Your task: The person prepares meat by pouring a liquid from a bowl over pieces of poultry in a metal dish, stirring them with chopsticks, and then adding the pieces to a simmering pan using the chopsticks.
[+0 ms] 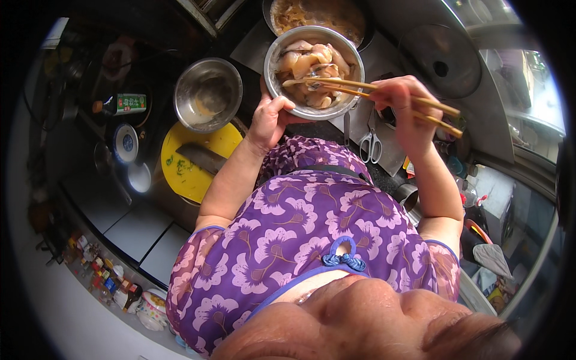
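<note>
My left hand (270, 118) grips the rim of a metal bowl (313, 116), which is filled with raw fish pieces (306, 60). In my right hand (407, 105) is a pair of wooden chopsticks (360, 84); their tips are among the pieces in the bowl. Just beyond the bowl, partly covered by it, a pan (321, 15) holds a brownish liquid with food in it. A second metal bowl (208, 95), with a little pale residue at its bottom, stands left of my left hand.
A cleaver (200, 157) lies on a yellow cutting board (193, 186) with green scraps. Scissors (371, 146) lie on the counter at the right, below a glass lid (438, 60). A dark bottle (119, 104) and a blue-and-white dish (126, 143) are at the left.
</note>
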The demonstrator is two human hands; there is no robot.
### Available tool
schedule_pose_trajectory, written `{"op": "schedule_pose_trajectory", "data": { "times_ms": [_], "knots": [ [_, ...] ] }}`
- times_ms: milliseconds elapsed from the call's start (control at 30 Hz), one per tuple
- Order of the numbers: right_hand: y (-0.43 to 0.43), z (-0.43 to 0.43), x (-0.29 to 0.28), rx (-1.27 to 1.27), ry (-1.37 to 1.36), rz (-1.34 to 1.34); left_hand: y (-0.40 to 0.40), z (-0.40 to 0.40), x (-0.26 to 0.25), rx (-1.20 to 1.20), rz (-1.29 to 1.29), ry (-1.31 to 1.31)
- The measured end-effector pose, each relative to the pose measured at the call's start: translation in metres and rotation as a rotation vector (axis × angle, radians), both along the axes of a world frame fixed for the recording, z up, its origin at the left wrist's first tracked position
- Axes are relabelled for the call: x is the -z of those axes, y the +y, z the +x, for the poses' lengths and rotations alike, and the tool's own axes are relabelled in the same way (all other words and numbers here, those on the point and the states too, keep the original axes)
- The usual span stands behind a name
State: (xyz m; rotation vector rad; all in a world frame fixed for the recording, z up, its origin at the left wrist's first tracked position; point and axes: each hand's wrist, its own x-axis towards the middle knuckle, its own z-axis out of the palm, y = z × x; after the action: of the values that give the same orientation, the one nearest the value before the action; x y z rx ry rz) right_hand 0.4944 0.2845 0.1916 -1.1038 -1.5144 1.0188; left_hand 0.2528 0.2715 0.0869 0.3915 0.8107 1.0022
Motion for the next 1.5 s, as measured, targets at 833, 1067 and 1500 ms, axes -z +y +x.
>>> {"op": "schedule_pose_trajectory", "data": {
  "times_ms": [833,1067,1500],
  "knots": [
    [-0.003,-0.003,0.021,-0.237,-0.064,-0.134,-0.004,0.001,0.001,0.065,-0.006,-0.031],
    [0.005,-0.002,0.031,-0.319,-0.404,0.393,-0.008,0.007,-0.005,0.044,-0.014,0.003],
    [0.006,0.006,0.031,-0.347,-0.32,0.224,-0.012,-0.003,0.003,0.027,-0.018,-0.078]
  ]
}}
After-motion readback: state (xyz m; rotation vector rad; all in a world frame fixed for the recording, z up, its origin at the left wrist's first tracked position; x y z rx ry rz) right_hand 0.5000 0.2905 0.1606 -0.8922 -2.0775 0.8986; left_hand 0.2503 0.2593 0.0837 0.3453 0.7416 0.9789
